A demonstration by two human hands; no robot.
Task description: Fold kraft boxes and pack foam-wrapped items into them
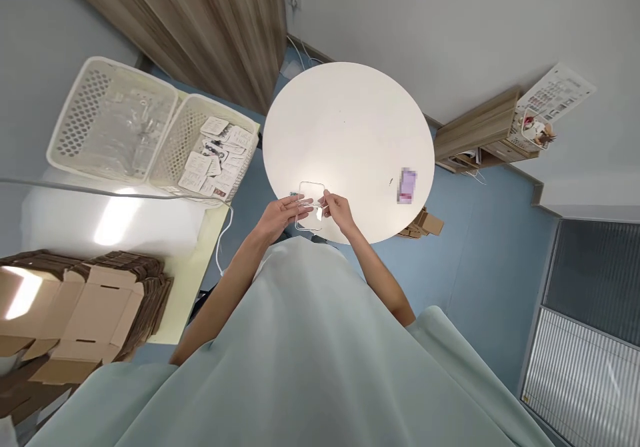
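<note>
A clear see-through plastic case, made of two rounded rectangular halves one above the other, is held over the near edge of the round white table. My left hand grips it from the left, with fingers stretched across the clear plastic. At its right edge, my right hand pinches it between thumb and fingers. Whether the halves are joined is hard to tell. Farther right on the tabletop lies a purple item, blurred by pixelation. A small dark piece is beside it.
To the left stand two white plastic baskets, one with clear plastic bags, the other with printed cards. Nearer are stacked flattened cardboard boxes. A white cable hangs by the side table. Cardboard lies beneath the table's right side.
</note>
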